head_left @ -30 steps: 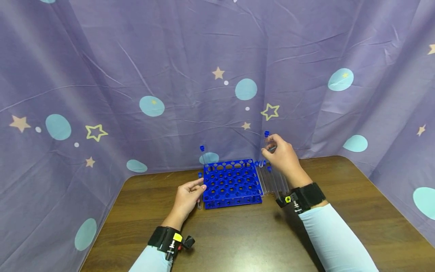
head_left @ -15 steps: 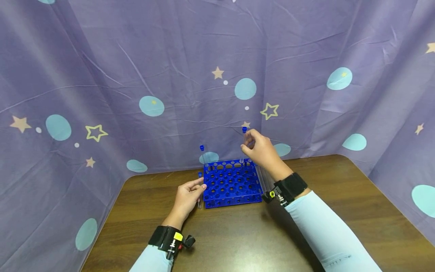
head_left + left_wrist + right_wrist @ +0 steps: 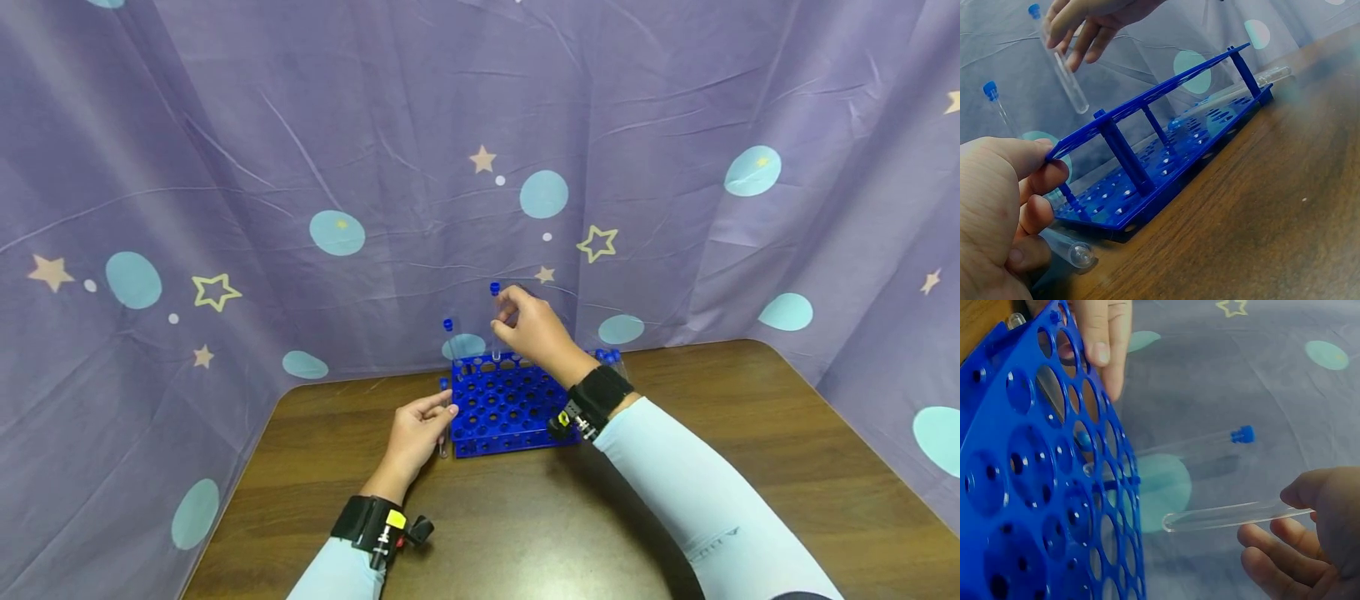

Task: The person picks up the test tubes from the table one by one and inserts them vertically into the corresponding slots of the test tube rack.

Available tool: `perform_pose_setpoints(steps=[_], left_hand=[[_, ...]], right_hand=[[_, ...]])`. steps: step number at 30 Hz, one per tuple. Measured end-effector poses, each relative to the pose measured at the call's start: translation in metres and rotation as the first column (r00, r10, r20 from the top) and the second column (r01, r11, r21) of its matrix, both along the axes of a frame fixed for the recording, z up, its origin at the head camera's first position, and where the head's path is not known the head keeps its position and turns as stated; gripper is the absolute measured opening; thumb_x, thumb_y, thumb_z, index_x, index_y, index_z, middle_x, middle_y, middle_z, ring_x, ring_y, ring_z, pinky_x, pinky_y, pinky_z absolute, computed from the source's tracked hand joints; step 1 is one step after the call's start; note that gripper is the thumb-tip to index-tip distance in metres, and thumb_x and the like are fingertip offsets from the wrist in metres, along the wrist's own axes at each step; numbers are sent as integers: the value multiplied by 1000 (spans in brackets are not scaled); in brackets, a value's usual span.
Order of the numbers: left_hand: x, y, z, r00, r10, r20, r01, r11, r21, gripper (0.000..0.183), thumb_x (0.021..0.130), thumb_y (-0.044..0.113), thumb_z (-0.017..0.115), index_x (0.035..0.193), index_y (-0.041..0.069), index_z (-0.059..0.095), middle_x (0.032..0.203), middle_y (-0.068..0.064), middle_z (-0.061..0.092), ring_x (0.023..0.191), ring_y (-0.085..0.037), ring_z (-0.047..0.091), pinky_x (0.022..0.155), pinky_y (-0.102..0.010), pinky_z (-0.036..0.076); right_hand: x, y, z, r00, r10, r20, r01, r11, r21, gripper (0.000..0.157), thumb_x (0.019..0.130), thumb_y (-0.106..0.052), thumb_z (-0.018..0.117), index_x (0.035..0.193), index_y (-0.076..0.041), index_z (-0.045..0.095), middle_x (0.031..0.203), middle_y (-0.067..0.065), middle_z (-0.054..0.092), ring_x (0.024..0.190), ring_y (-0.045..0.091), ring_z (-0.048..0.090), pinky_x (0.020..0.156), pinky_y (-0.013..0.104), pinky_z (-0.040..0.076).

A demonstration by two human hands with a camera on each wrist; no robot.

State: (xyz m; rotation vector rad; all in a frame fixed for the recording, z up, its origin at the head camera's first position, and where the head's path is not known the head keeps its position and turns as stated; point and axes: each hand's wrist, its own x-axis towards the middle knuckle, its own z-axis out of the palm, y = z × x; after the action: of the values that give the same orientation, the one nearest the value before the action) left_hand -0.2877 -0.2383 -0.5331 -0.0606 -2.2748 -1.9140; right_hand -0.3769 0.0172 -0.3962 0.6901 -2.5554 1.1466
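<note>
My left hand (image 3: 414,427) grips the near-left edge of a blue test tube rack (image 3: 487,417), its thumb on the top plate and a finger beneath, as the left wrist view shows. My right hand (image 3: 538,332) pinches a clear test tube with a blue cap (image 3: 1071,84). That tube hangs near upright above the rack's back row, its rounded bottom apart from the plate in the right wrist view. Another capped tube (image 3: 1242,434) stands in the back-left corner of the rack. Beside the rack's left side, partly behind my left fingers, lies a further tube (image 3: 1079,253).
Several capped tubes (image 3: 609,357) lie to the right of the rack, mostly hidden by my right forearm. The wooden table (image 3: 480,517) ends at the back against a purple curtain (image 3: 405,167) with stars and blue spots.
My right hand has carried the test tube leftward, from above the tubes at the right to above the middle of the rack's back row. The left hand and rack stay in place.
</note>
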Motion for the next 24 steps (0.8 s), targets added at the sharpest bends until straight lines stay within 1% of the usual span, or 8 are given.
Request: perform_pose_setpoints(steps=[3, 7, 14, 19, 24], left_hand=[[0, -1, 0, 1000, -7, -7, 7, 1000, -10, 40, 104, 9, 82, 142, -3, 77, 73, 7, 69, 54, -8, 54, 56, -22, 51], [0, 0, 0, 1000, -9, -16, 9, 1000, -12, 40, 104, 9, 83, 141, -3, 77, 73, 8, 70, 54, -8, 53, 56, -21, 50], [2, 1, 0, 1000, -7, -5, 7, 1000, 11, 39, 103, 8, 83, 140, -4, 78, 73, 4, 69, 53, -9, 53, 55, -22, 50], [2, 1, 1, 1000, -11, -12, 11, 1000, 15, 39, 104, 8, 83, 140, -4, 78, 74, 3, 68, 54, -9, 53, 56, -22, 49], [2, 0, 1, 1000, -10, -18, 10, 1000, 5, 38, 104, 8, 82, 140, -4, 77, 74, 5, 70, 54, -9, 53, 56, -22, 50]], right_hand=[[-4, -9, -4, 1000, -2, 12, 3, 1000, -19, 36, 109, -21, 77, 141, -10, 65, 115, 6, 79, 101, 26, 78, 85, 43, 64], [-7, -21, -9, 1000, 2, 22, -2, 1000, -26, 37, 109, -22, 78, 141, -10, 65, 115, 6, 79, 100, 24, 77, 84, 42, 65], [-11, -33, -17, 1000, -12, 4, 12, 1000, 12, 33, 108, -21, 79, 137, -11, 68, 112, 5, 82, 95, 23, 79, 85, 41, 65], [-13, -37, -21, 1000, -8, 1, 8, 1000, 28, 32, 107, -18, 80, 135, -9, 69, 111, 7, 83, 98, 26, 80, 89, 43, 66], [-13, -41, -28, 1000, -7, 16, 6, 997, 71, 33, 106, -19, 80, 136, -10, 69, 112, 7, 82, 100, 25, 80, 89, 41, 66]])
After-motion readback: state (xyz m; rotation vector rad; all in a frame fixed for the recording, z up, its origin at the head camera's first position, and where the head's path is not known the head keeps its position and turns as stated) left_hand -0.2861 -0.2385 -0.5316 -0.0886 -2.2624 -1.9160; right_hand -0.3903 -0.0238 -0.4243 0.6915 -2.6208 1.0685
